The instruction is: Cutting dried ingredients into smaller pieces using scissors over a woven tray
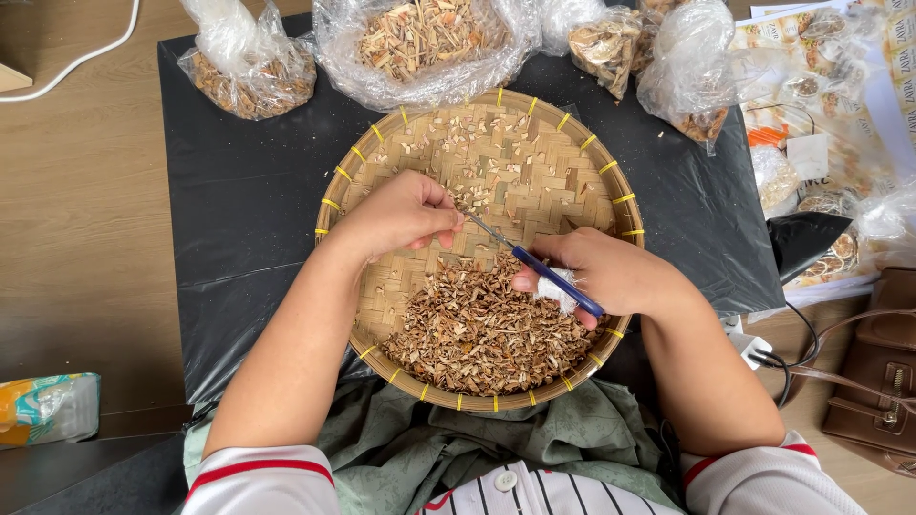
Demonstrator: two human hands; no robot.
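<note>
Nearest the body, a heap of cut brown dried plant pieces [482, 334] fills the near half of the round woven bamboo tray with yellow ties on its rim [382, 286]. Above it, the right hand [611, 277] wraps its fingers around the blue-handled scissors [534, 265], blades pointing left. The left hand [401, 215] pinches something small at the blade tips; what exactly, I cannot tell. Snipping is best kept low over the tray, fingertips clear of the blades. Beyond, clear plastic bags of dried material [420, 43] crowd the black sheet [239, 210]; a brown bag [873, 381] and cables lie right.
</note>
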